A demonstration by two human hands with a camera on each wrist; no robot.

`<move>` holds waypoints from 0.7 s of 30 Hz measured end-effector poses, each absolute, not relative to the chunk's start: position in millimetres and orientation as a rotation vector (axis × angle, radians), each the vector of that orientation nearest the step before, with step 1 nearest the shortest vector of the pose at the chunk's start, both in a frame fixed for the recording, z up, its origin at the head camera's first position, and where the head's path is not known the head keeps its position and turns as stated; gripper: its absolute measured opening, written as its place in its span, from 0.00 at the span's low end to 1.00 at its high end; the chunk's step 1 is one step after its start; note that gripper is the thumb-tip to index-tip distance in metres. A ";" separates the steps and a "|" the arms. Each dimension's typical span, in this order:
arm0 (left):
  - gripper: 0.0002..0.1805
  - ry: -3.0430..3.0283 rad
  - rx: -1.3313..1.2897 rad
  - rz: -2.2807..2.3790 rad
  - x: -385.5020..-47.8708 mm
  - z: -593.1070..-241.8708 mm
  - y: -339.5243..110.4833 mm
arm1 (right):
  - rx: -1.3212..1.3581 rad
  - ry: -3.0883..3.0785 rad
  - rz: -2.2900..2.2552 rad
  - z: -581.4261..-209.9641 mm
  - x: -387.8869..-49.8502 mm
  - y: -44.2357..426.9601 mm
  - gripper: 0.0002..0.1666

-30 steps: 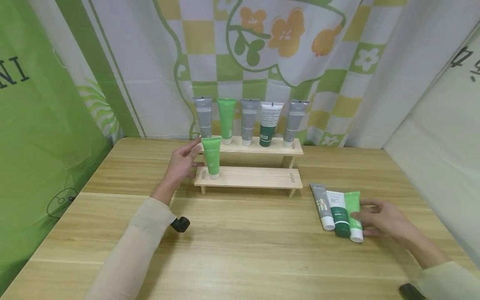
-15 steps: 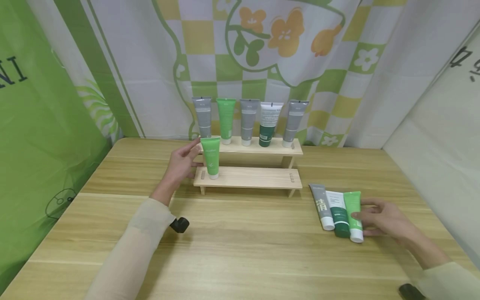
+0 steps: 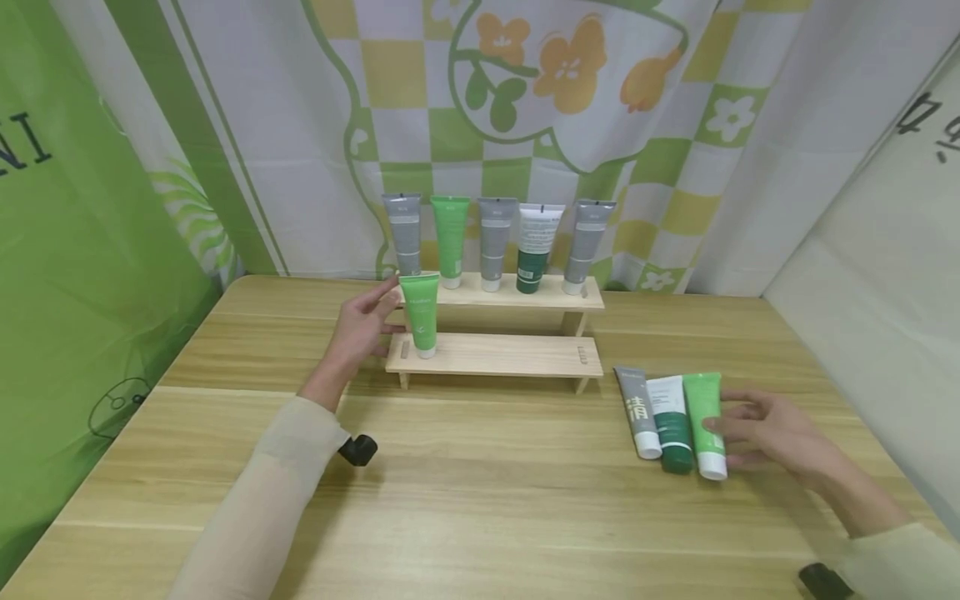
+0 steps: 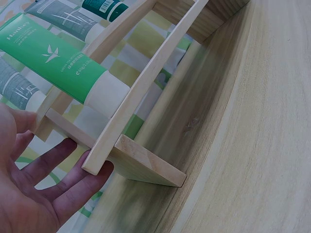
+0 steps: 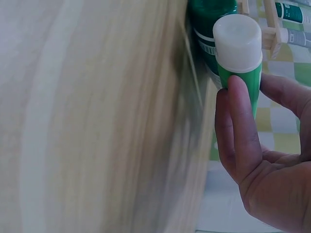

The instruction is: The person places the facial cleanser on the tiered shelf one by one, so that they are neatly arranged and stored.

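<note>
At the left end of the two-step wooden display rack [image 3: 495,357], my left hand [image 3: 362,327] holds the side, its thumb and fingers at the shelf ends in the left wrist view. A green squeeze tube [image 3: 422,312] stands cap-down on the lower step, close to that hand. On the right, my right hand [image 3: 772,432] pinches another green tube [image 3: 702,417] with a white cap, thumb on its front; the right wrist view shows fingers [image 5: 243,126] along it. Left of it lie a white-and-dark-green tube [image 3: 670,417] and a grey tube [image 3: 636,408], side by side.
Along the upper step [image 3: 468,293] several tubes stand cap-down: grey ones, a green one [image 3: 451,242] and a white-and-dark-green one [image 3: 537,246]. A patterned curtain [image 3: 405,125] hangs behind the wooden table [image 3: 480,500]. Black wrist devices [image 3: 358,450] sit on both wrists.
The right hand has moved the green tube slightly up and away from its neighbour. The grey and white-and-dark-green tubes have shifted a little left. The left hand stays put on the rack.
</note>
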State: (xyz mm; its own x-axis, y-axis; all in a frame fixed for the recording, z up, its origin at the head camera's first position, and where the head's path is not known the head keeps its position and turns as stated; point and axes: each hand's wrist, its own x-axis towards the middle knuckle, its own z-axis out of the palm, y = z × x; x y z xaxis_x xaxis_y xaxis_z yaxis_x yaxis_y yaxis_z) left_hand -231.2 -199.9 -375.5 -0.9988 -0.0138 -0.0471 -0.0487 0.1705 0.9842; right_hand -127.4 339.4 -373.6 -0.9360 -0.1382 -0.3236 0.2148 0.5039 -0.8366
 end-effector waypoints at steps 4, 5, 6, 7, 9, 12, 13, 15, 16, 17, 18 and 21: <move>0.25 2.384 -0.063 2.001 -231.4 -375.7 -200.1 | 0.045 2.427 -1.404 -369.6 -127.4 335.3 0.50; 0.25 2.385 -0.061 2.000 -231.4 -375.7 -200.1 | 0.039 2.433 -1.403 -368.4 -127.3 334.1 0.50; 0.25 2.383 -0.059 2.000 -231.4 -375.7 -200.1 | 0.032 2.442 -1.398 -367.2 -127.2 332.7 0.51; 0.25 2.385 -0.059 1.996 -231.3 -375.5 -200.1 | 0.025 2.448 -1.396 -365.9 -127.2 331.4 0.50; 0.25 2.387 -0.059 1.992 -231.2 -375.5 -200.0 | 0.013 2.465 -1.388 -363.4 -127.3 328.7 0.50; 0.26 2.389 -0.067 1.985 -231.4 -375.5 -199.7 | -0.010 2.482 -1.376 -358.7 -127.6 324.7 0.50; 0.26 2.390 -0.071 1.984 -231.5 -375.5 -199.8 | -0.019 2.486 -1.375 -357.1 -127.6 323.3 0.50; 0.26 2.387 -0.074 1.985 -231.9 -375.7 -200.0 | -0.039 2.490 -1.374 -353.8 -127.5 320.1 0.49; 0.25 2.385 -0.073 1.985 -232.0 -375.7 -200.2 | -0.046 2.488 -1.378 -352.1 -127.3 317.9 0.49; 0.25 2.383 -0.072 1.986 -232.0 -375.7 -200.4 | -0.052 2.487 -1.384 -350.8 -127.1 315.6 0.49; 0.25 2.383 -0.069 1.986 -232.0 -375.8 -200.6 | -0.056 2.485 -1.387 -349.5 -127.0 313.2 0.49; 0.25 2.382 -0.063 1.988 -231.6 -375.9 -200.9 | -0.054 2.469 -1.399 -346.4 -127.5 304.7 0.50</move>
